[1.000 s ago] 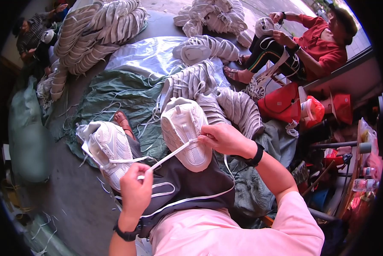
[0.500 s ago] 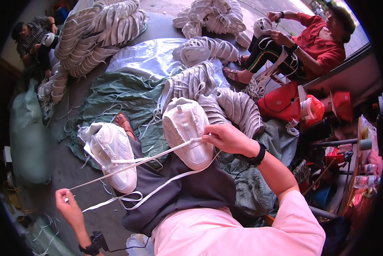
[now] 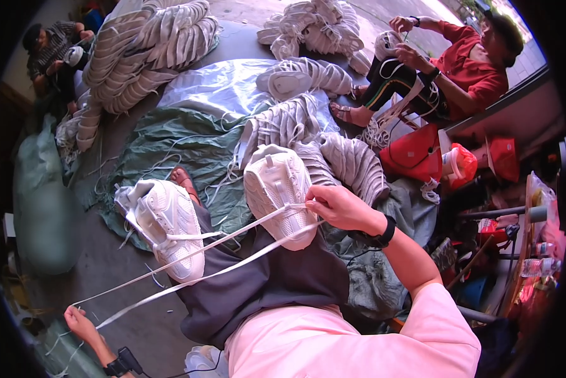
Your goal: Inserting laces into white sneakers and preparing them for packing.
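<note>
From my remote station I observe a white lace stretched in two strands from a white shoe over the right knee; the left grip, fingers closed, holds the lace at lower left, the right grip pinches it beside the shoe; a second shoe rests by the left knee

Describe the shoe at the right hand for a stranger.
Find the dark trousers low centre. Along their upper edge: left white shoe and right white shoe; take the right. Unlike its neighbour, its lace stretches to the left hand.
</note>
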Demonstrator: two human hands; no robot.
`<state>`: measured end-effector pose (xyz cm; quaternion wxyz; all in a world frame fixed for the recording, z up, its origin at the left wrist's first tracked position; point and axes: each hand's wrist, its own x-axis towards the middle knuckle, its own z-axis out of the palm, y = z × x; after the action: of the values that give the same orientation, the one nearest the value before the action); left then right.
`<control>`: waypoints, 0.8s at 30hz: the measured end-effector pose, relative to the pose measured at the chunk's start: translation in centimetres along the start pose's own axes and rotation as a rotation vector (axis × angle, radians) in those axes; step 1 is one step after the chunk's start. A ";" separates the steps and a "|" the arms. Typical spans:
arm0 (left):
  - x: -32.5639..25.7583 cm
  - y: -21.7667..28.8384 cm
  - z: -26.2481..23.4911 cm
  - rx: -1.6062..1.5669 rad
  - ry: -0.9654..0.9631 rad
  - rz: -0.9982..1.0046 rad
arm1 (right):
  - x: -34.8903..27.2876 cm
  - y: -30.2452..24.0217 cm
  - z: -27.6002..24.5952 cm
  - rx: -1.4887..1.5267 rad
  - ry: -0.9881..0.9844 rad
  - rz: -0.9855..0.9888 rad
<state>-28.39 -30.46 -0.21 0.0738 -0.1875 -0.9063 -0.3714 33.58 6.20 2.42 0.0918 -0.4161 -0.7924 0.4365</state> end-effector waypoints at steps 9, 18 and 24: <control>-0.4 0.1 -0.5 -0.054 -0.210 -0.012 | -0.5 -0.8 1.0 0.050 0.006 0.095; 0.2 -5.8 1.7 0.034 -0.202 -0.007 | -0.4 -1.4 1.7 0.029 0.056 0.175; 0.7 -6.1 2.3 0.046 -0.256 0.008 | -0.4 -1.3 2.2 0.006 0.089 0.186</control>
<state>-31.47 -32.61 -5.64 -0.0367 -0.2353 -0.9159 -0.3232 31.93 4.17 2.22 0.0872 -0.5067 -0.7442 0.4264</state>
